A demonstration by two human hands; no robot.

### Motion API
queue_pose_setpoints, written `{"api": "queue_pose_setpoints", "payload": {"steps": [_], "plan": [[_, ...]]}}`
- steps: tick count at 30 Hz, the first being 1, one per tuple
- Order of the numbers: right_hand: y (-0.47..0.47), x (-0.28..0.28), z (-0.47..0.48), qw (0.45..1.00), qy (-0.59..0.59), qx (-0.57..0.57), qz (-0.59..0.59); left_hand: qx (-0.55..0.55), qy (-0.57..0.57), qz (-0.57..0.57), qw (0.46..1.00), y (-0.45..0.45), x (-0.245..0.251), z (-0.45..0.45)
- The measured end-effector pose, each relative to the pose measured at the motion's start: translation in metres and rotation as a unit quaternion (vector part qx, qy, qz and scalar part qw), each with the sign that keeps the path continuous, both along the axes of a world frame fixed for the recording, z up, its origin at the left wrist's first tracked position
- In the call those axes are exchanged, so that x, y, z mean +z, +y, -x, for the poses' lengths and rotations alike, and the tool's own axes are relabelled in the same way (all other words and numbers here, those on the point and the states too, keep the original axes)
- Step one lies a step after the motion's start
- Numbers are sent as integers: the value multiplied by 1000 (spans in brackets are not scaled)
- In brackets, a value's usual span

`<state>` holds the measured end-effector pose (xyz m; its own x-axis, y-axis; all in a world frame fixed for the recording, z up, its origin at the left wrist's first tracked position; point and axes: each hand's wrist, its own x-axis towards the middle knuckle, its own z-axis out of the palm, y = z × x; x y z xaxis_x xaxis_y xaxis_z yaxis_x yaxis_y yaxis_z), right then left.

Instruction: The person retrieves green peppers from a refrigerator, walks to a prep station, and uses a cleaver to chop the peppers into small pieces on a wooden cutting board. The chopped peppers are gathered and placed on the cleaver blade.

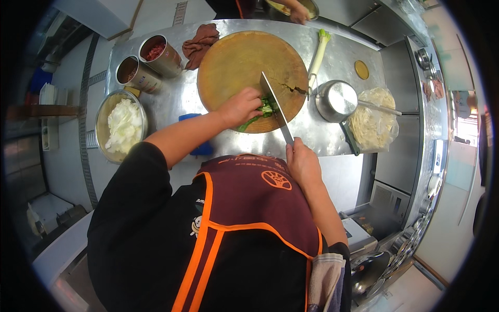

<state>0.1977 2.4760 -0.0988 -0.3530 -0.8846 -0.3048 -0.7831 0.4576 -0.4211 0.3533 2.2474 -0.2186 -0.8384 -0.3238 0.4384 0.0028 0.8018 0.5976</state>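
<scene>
A round wooden chopping block (249,66), cracked on its right side, lies on the steel table before me. Green leafy vegetable pieces (266,108) are on its near part. My left hand (243,104) presses on the greens with bent fingers, just left of the blade. My right hand (304,160) grips the handle of a cleaver (276,103), whose blade stands on edge over the block, against the cut greens. The handle is mostly hidden in my fist. A leek (319,54) lies right of the block.
Two steel canisters of reddish contents (161,56) and a steel bowl (144,126) of pale shredded vegetable stand left. A brown cloth (200,42) touches the block. At right are a saucepan (336,102), a bag of noodles (376,121) and a green-handled tool (350,138). Another person's hand (299,13) is beyond.
</scene>
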Motion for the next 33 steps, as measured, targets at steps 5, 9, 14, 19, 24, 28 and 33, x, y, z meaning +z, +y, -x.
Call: {"api": "queue_pose_setpoints", "payload": {"steps": [5,9,14,19,24,28,33], "plan": [[-4,11,-2,1000,24,-6,-6,-58,-57,53,995,-4,3,4],[-6,25,-6,999,50,-14,-7,-57,-69,79,993,-5,4,7],[5,47,-12,998,43,-12,-32,-59,-79,74,992,-4,3,8],[0,47,-16,998,47,-3,-45,-54,-90,59,993,-5,4,7],[-21,28,-10,999,13,24,-40,-45,-78,52,995,-4,5,7],[-12,31,-3,990,79,-5,-117,-49,-62,50,996,-5,4,7],[-18,34,-8,997,25,0,-73,-50,-63,42,996,-5,2,7]]}}
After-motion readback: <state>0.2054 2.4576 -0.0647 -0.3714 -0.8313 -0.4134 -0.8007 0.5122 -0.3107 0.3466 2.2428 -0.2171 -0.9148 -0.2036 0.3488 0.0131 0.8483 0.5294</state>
